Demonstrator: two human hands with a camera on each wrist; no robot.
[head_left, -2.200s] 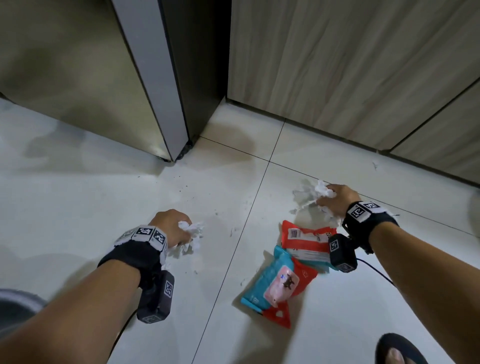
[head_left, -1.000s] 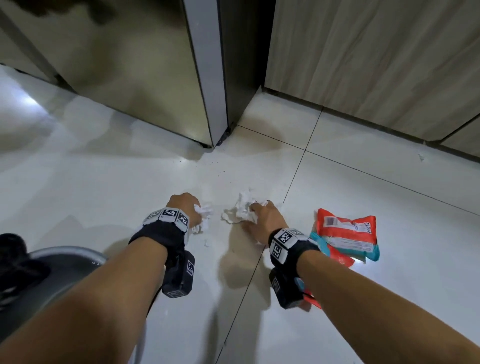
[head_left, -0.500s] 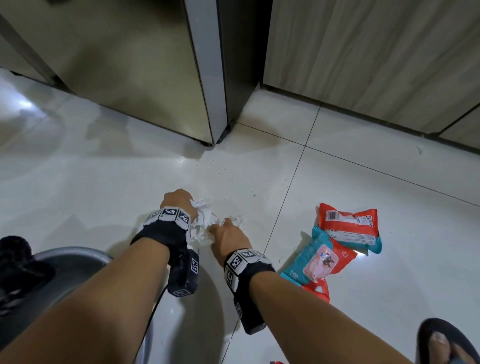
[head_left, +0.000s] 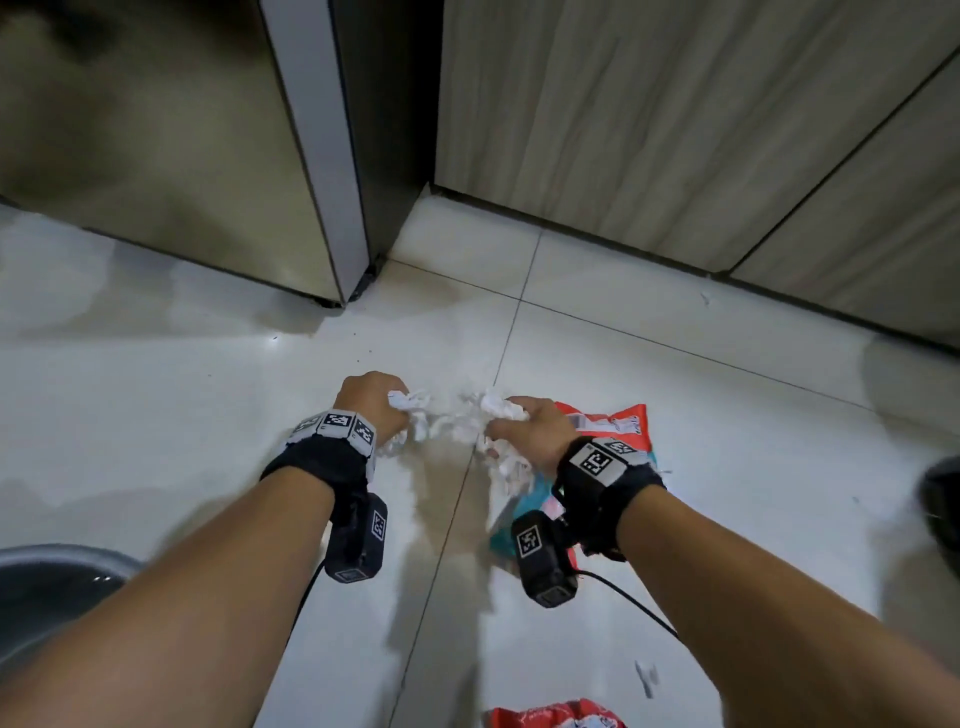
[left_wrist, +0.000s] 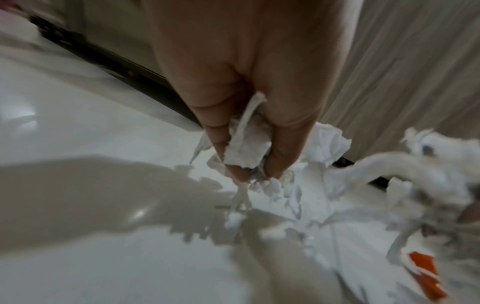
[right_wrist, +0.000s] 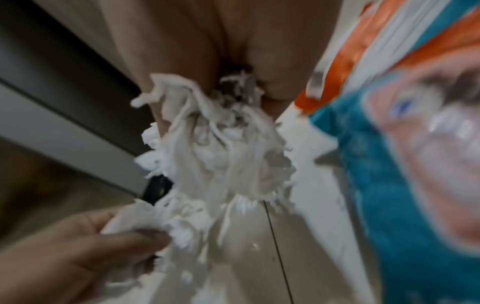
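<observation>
1. We are looking at the left hand (head_left: 371, 402) in the middle of the head view. Its fingers (left_wrist: 215, 131) are curling tight round a wad of shredded white tissue (head_left: 415, 402) — in the left wrist view, paper is squeezing out between them.
2. The right hand (head_left: 530, 431), just right of centre, is clutching another clump of the same tissue. Its fingers are folding closed around the clump, and ragged ends are hanging below the fist.
3. Between the two fists, torn strands are spanning the gap low over the white tiled floor (head_left: 208, 415). Blur is keeping us from telling whether they are joining into one piece.
4. Orange and teal packets (head_left: 621, 423) are lying on the floor behind and below the right hand, and its wrist is partly covering them.
5. Another red packet (head_left: 556, 717) is showing at the bottom edge, and a grey metal basin (head_left: 47, 577) at the lower left.
6. Across the top of the frame, a steel appliance (head_left: 156, 156) is standing on the left — wood-grain cabinet doors (head_left: 675, 130) are filling the right.
</observation>
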